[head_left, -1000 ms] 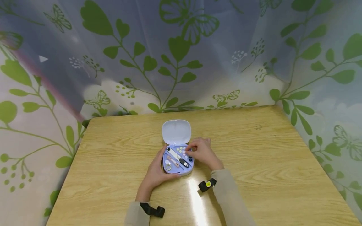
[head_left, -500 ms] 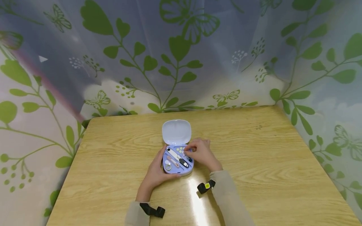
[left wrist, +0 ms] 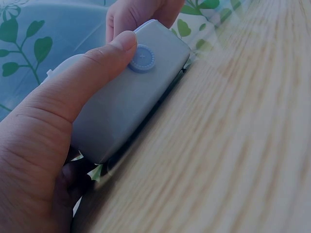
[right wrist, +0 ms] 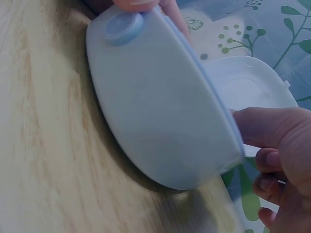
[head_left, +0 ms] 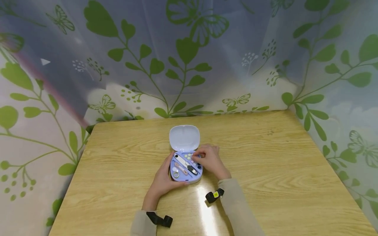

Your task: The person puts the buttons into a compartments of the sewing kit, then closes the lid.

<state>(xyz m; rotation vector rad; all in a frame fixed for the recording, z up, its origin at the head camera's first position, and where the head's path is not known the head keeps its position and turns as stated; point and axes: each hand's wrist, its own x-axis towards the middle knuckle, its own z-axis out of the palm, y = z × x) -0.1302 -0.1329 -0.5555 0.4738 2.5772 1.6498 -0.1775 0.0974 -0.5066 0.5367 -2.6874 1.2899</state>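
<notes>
A blue-and-white sewing kit box [head_left: 186, 179] lies on the table, lid [head_left: 184, 137] raised at the back. My left hand [head_left: 162, 178] grips it from the left, thumb along the front wall beside the round blue catch [left wrist: 142, 59]. Inside are folding scissors [head_left: 186, 164] with a black end, a pinkish tool [head_left: 181, 168], a small ring-shaped thing [head_left: 176, 174] and several pale and dark buttons [head_left: 189, 154]. My right hand [head_left: 210, 160] reaches over the right rim, thumb and fingertips together at the buttons. I cannot tell whether a button is between them.
The wood-grain table [head_left: 118, 154] extends all round the box. A curtain [head_left: 236, 82] with leaves and butterflies hangs behind it and along both sides. Black wrist cameras [head_left: 159, 219] sit at both sleeves.
My right wrist has shifted slightly left, while its fingertips stay among the buttons. The left hand and the box have kept their places.
</notes>
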